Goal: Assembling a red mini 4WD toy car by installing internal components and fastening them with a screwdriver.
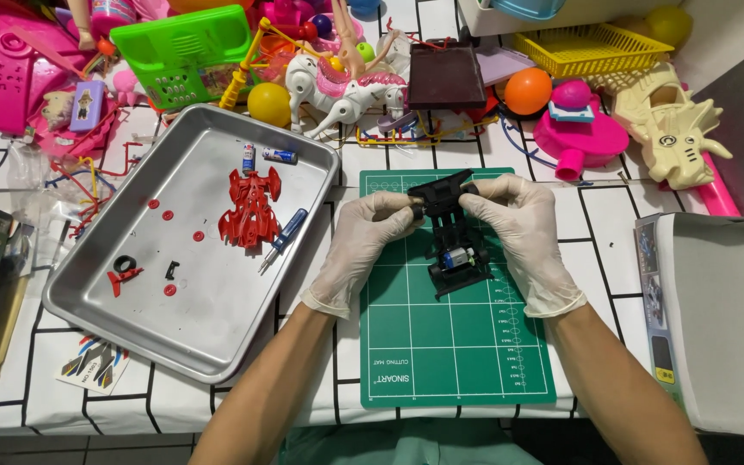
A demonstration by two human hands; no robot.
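Both my hands wear white gloves and hold a black toy car chassis point(451, 226) over a green cutting mat point(449, 353). My left hand point(359, 245) pinches the chassis front from the left. My right hand point(523, 232) grips it from the right. A small motor with a blue end shows near the chassis rear. In the metal tray point(208, 344) to the left lie the red car body shell point(250, 207), a blue-handled screwdriver point(284, 234), two small batteries point(267, 156) and several small red and black parts.
A pile of plastic toys, balls, a white toy horse point(346, 90) and a yellow basket point(583, 50) fills the back of the table. An open cardboard box point(721, 319) sits at the right. A sticker sheet point(92, 363) lies below the tray, and dark boxes stand at the left edge.
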